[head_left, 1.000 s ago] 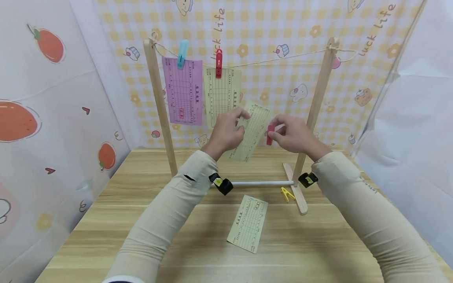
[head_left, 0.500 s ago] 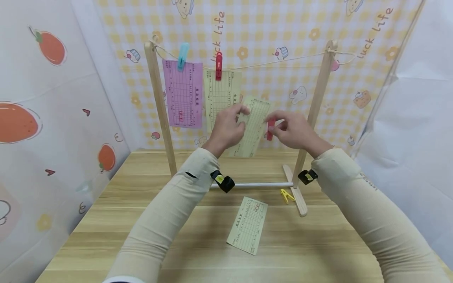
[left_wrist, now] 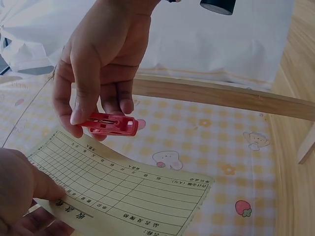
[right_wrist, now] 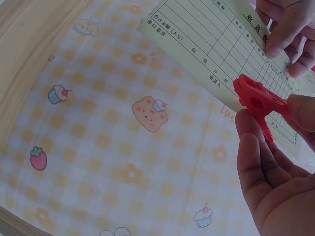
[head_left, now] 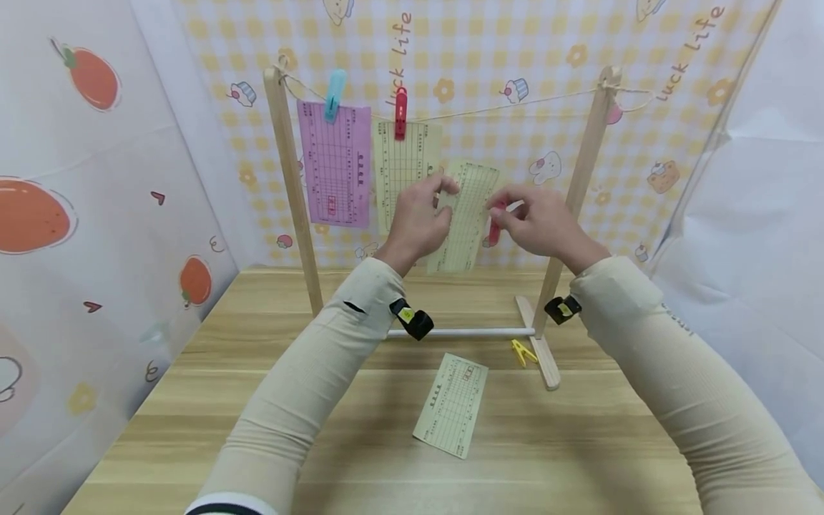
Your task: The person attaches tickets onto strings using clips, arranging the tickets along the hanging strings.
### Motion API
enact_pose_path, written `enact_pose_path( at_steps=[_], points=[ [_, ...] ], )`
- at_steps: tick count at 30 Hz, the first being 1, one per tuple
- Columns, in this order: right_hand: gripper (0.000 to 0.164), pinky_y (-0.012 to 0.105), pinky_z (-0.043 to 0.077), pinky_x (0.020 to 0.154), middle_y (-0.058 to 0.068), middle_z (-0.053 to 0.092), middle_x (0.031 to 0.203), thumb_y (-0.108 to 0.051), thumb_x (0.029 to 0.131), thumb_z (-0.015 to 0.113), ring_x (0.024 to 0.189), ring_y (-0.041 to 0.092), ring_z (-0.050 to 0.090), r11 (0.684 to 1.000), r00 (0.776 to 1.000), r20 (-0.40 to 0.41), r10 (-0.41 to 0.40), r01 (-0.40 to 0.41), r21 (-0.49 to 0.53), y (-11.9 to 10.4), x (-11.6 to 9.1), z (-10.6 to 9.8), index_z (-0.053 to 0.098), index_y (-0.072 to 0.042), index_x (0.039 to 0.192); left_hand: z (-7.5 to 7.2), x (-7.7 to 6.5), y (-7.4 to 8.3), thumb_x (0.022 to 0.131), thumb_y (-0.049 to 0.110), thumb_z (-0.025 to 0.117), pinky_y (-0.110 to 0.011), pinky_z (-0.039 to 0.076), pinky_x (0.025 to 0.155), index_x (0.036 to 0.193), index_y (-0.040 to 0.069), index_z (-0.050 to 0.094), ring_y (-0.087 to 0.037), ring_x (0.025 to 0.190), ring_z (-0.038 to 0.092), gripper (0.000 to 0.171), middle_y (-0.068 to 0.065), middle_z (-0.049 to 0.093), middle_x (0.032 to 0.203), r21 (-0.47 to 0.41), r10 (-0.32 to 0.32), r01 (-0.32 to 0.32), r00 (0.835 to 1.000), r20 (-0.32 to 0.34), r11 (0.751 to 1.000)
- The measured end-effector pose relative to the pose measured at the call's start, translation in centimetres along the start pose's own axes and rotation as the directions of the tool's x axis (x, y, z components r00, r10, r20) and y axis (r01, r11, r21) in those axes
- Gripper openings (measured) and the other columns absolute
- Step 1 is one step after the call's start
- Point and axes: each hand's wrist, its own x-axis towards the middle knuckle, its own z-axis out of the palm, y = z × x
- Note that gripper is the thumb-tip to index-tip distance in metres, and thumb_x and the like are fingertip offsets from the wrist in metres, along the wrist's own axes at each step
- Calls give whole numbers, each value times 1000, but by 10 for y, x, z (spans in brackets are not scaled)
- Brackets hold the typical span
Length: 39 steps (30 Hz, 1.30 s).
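Both hands (head_left: 420, 218) (head_left: 539, 223) in pinches, close together

Wooden table (head_left: 212, 400) with slip (head_left: 450, 405), peg (head_left: 523, 352), rack (head_left: 476, 332)

Yel. form (left_wrist: 125, 184) tilted; red clip (left_wrist: 114, 126) nr edge.

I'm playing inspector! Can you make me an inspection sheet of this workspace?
Surface: light-brown wood-grain table.
Job's things: rectangular pale-green paper slip and red plastic clothespin, both held in the air.
Clutter: only loose supplies, a small yellow plastic clothespin and another pale-green slip.
Grippers: left hand pinches the slip; right hand pinches the red clothespin.
Cables: nothing seen.
Surroundings: yellow-and-white checked backdrop with cartoon prints; white side sheets.
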Motion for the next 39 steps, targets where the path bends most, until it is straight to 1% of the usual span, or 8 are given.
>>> enact_pose_path(
  at_steps=[6, 10, 14, 19, 24, 30, 36, 39],
  points=[
    [16, 31, 49, 60, 12, 71, 91, -15, 96, 59, 78, 28, 70, 1000, 1000, -8, 8, -8, -2, -2, 2, -4, 70, -5, 101, -1, 4, 2, 87, -4, 60, -27, 43, 75, 107, 5, 64, -18, 82, 50, 23, -6, 65, 112, 11, 1, -1, 1000, -29, 1000],
    [15, 31, 48, 59, 9, 71, 88, -15, 96, 59, 77, 27, 70, 1000, 1000, -19, 6, -6, -8, -3, 3, -7, 70, -5, 98, -1, 5, 2, 87, -4, 60, -28, 44, 80, 108, 5, 64, -18, 86, 53, 23, -6, 65, 112, 8, -2, 3, 999, -49, 1000],
    [15, 29, 46, 57, 7, 71, 82, -16, 95, 59, 75, 27, 70, 1000, 999, -42, -2, 1, -17, -6, 4, -10, 70, -6, 96, -2, 7, 3, 86, -5, 59, -30, 44, 83, 107, 5, 64, -21, 91, 56, 23, -7, 65, 110, 1, 13, -13, 998, -66, 1000],
    [15, 29, 46, 57, 8, 72, 84, -16, 95, 59, 74, 25, 70, 999, 998, -53, -35, 34, -28, -9, 5, -12, 70, -5, 97, -2, 8, 5, 85, -5, 60, -28, 45, 84, 107, 5, 64, -20, 93, 56, 24, -6, 66, 110, -7, 3, -4, 997, -79, 1000],
    [15, 26, 45, 53, 9, 71, 88, -15, 95, 59, 67, 17, 68, 998, 996, -74, -53, 52, -19, -11, 8, -16, 68, -5, 97, -1, 12, 8, 86, -5, 60, -27, 44, 83, 107, 5, 64, -19, 92, 56, 23, -5, 66, 111, -19, 10, -12, 995, -97, 1000],
    [16, 22, 38, 43, 7, 71, 74, -16, 96, 58, 53, 8, 60, 998, 995, -83, -51, 54, 37, -16, 12, -21, 67, -4, 94, 1, 17, 12, 84, -6, 61, -26, 44, 82, 104, 5, 64, -19, 92, 57, 23, -6, 66, 111, -38, 23, -29, 991, -130, 999],
    [18, 20, 40, 45, 8, 71, 74, -17, 95, 59, 54, -1, 59, 996, 987, -136, -83, 85, 3, -19, 16, -22, 69, -3, 91, 3, 21, 16, 84, -6, 61, -25, 44, 82, 104, 5, 64, -19, 92, 58, 23, -5, 67, 107, -57, 19, -28, 988, -156, 998],
    [18, 19, 40, 46, 9, 71, 75, -18, 95, 58, 55, 2, 60, 996, 983, -158, -91, 88, -27, -21, 19, -23, 69, -4, 90, 3, 23, 18, 83, -6, 62, -25, 44, 79, 104, 4, 64, -18, 89, 59, 23, -6, 67, 106, -75, 6, -19, 984, -177, 997]
  ],
)
